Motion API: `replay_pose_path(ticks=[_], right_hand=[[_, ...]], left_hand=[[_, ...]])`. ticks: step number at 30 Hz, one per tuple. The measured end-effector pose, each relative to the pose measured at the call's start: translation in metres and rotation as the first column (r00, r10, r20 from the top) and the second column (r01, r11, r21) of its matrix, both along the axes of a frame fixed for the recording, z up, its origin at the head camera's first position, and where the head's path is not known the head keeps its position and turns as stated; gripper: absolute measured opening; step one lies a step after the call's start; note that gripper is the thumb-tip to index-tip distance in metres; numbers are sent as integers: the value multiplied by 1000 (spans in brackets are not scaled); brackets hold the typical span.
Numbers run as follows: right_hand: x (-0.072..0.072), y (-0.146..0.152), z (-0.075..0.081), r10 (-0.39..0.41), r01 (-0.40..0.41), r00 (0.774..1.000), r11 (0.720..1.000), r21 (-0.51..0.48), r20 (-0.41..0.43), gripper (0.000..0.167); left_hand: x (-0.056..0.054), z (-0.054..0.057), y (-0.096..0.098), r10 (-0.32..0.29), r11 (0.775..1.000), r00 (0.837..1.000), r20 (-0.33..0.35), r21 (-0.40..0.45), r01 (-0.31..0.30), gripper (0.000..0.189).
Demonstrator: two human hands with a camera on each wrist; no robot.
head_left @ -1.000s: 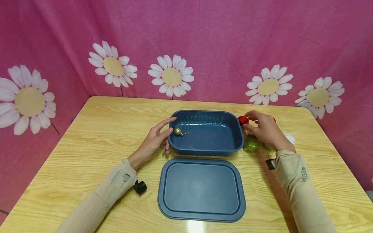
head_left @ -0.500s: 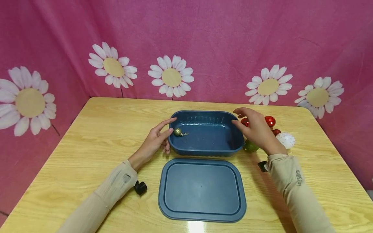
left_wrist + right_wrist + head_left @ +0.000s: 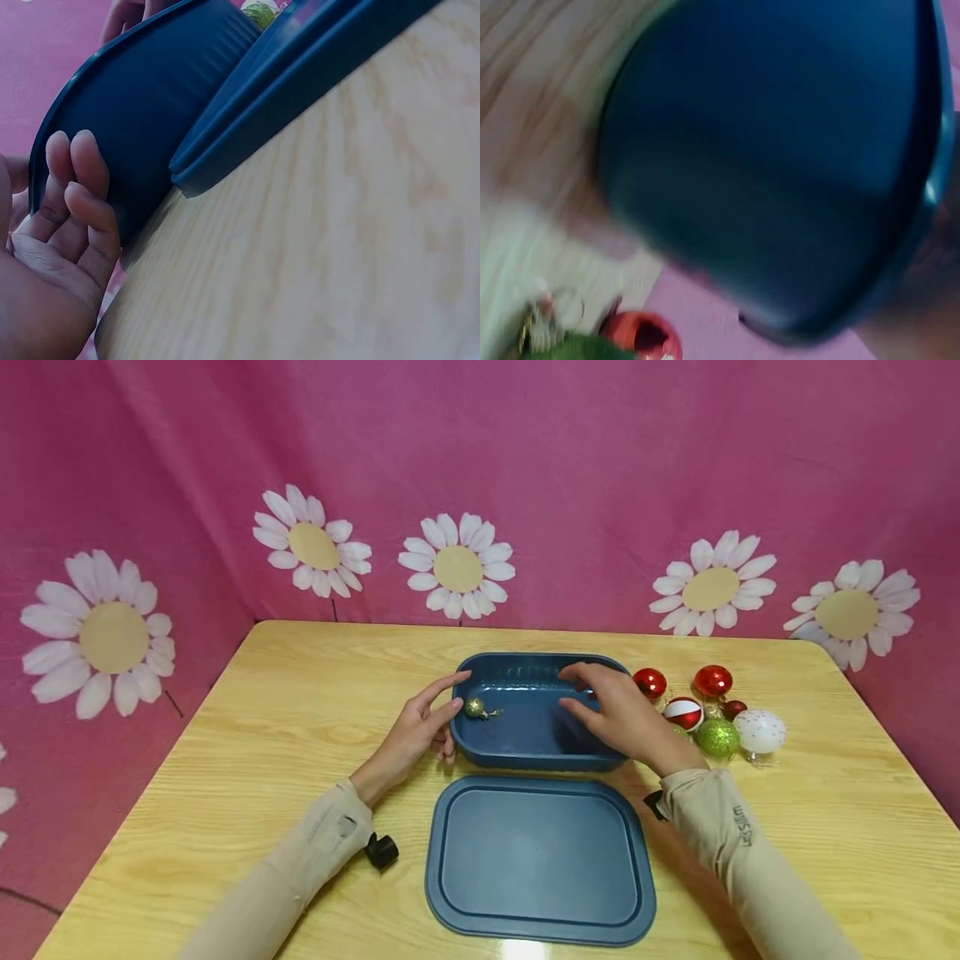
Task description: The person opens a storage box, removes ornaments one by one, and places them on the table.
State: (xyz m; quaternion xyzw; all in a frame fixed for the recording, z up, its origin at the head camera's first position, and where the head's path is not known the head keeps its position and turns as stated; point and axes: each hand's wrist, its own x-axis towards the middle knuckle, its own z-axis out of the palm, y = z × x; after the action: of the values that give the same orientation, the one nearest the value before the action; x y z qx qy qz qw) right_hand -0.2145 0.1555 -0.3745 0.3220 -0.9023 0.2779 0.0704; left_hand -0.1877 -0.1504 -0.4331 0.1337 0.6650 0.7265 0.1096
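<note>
A deep blue rectangular box [image 3: 517, 762] stands on the table with a small gold Christmas bauble [image 3: 474, 707] lying at its left end. My left hand [image 3: 416, 724] steadies that end, its thumb and index finger at the rim and the other fingers loosely bent outside, as the left wrist view shows. My right hand [image 3: 618, 710] is over the right half of the box, thumb and index tips apart. Between thumb and fingers shows a sliver of a red bauble [image 3: 592, 696], mostly hidden by the hand. The right wrist view is blurred, showing chiefly the box's outer end [image 3: 765, 150].
Right of the box lie several baubles: shiny red [image 3: 713, 681], another red [image 3: 649, 683], red-and-white [image 3: 683, 714], green glitter [image 3: 717, 737] and speckled white [image 3: 760, 731]. A flat blue lid [image 3: 540, 856] lies in front of the box.
My right hand has moved left from the bauble pile to over the box, uncovering the pile. My left hand keeps its place at the box. The head view has shifted slightly.
</note>
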Motion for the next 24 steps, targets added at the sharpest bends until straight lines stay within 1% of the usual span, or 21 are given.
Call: replay_pose_path(ticks=[2, 5, 8, 11, 17, 24], right_hand=[[2, -2, -3, 13, -13, 1000, 1000, 14, 11, 33], [3, -12, -4, 46, -46, 998, 999, 12, 42, 34], [1, -26, -5, 81, -82, 995, 997, 9, 57, 35], [-2, -41, -7, 112, -113, 991, 994, 5, 76, 37], [-6, -71, -10, 155, -160, 977, 987, 22, 146, 41], [-5, -91, -17, 196, -207, 967, 977, 56, 163, 42]], left_hand=[[0, -2, 5, -14, 1000, 1000, 4, 4, 14, 46], [0, -4, 7, -2, 1000, 1000, 8, 10, 2, 45], [0, -3, 6, 6, 1000, 1000, 8, 15, -6, 44], [0, -2, 4, -3, 1000, 1000, 2, 18, 3, 45], [0, -2, 3, -21, 1000, 1000, -14, 23, 21, 45], [0, -1, 3, -23, 999, 1000, -16, 32, 24, 45]])
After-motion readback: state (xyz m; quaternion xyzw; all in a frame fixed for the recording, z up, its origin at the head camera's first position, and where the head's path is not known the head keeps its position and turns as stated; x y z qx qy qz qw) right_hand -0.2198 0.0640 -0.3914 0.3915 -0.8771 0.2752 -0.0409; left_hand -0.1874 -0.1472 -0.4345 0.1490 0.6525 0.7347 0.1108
